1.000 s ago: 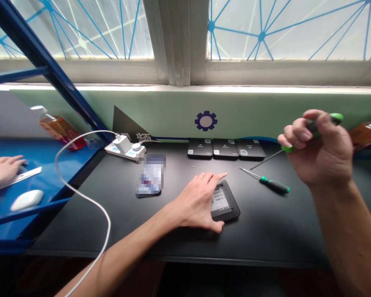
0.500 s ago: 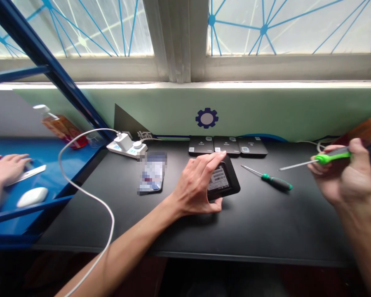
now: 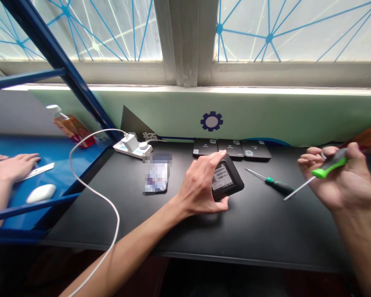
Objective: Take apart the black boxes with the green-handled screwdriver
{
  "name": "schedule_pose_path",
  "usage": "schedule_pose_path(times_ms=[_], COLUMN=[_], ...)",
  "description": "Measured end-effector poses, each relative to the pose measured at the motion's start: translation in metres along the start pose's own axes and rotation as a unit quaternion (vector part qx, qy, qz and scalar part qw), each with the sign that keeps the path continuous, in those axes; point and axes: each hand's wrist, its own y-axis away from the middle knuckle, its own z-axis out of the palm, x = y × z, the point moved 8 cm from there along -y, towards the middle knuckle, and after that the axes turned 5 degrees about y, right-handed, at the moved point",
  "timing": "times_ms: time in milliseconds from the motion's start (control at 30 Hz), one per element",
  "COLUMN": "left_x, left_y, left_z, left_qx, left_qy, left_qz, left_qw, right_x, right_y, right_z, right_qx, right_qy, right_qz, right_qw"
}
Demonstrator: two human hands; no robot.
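Observation:
My left hand (image 3: 200, 183) grips a small black box (image 3: 235, 181) by its edges, tilted so that its labelled underside faces me. Fingers lie along the top edge and the thumb is at the bottom. On the right, my right hand (image 3: 343, 181) is closed on a screwdriver (image 3: 324, 170) with a green and grey handle, its thin shaft pointing down and left over the desk. Between the hands a second screwdriver (image 3: 276, 185), with a black and green handle, lies on the desk. The box and the held screwdriver are apart.
Behind, three flat black boxes (image 3: 231, 148) lie in a row by the wall. A phone (image 3: 157, 173) and a white power strip (image 3: 132, 149) are to the left, with a white cable (image 3: 106, 201) hanging across my left forearm. Another person's hand (image 3: 17, 167) rests at the blue desk.
My right hand has turned the screwdriver, so its tip now points lower, nearer the lying screwdriver. My left hand holds the black box much as before. The whole view has shifted slightly.

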Motion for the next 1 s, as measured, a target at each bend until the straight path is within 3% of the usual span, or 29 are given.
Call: schedule_pose_path(times_ms=[100,200,333,433,600,900,1000], left_x=[-0.004,-0.006,-0.011,-0.016,-0.025,-0.040,-0.044], left_y=[0.003,0.008,0.015,0.016,0.016,0.019,0.017], left_z=[0.009,0.024,0.043,0.047,0.043,0.044,0.043], left_qx=[-0.015,-0.048,-0.101,-0.112,-0.116,-0.111,-0.097], left_qy=[0.040,0.073,0.074,0.060,0.023,0.087,0.116], left_qz=[-0.043,-0.068,-0.096,-0.116,-0.143,-0.202,-0.186], left_qw=[0.998,0.994,0.987,0.985,0.983,0.969,0.971], right_x=[-0.012,-0.018,-0.003,0.017,0.046,0.052,0.056], right_y=[0.006,0.015,0.035,0.045,0.056,0.065,0.066], right_z=[0.041,0.084,0.158,0.195,0.214,0.218,0.219], right_qx=[-0.111,-0.171,-0.284,-0.329,-0.353,-0.361,-0.367], right_qy=[-0.004,-0.012,-0.021,-0.014,-0.021,-0.008,-0.013], right_qz=[-0.035,-0.047,-0.027,-0.050,-0.042,-0.053,-0.053], right_qw=[0.993,0.984,0.958,0.943,0.934,0.931,0.929])
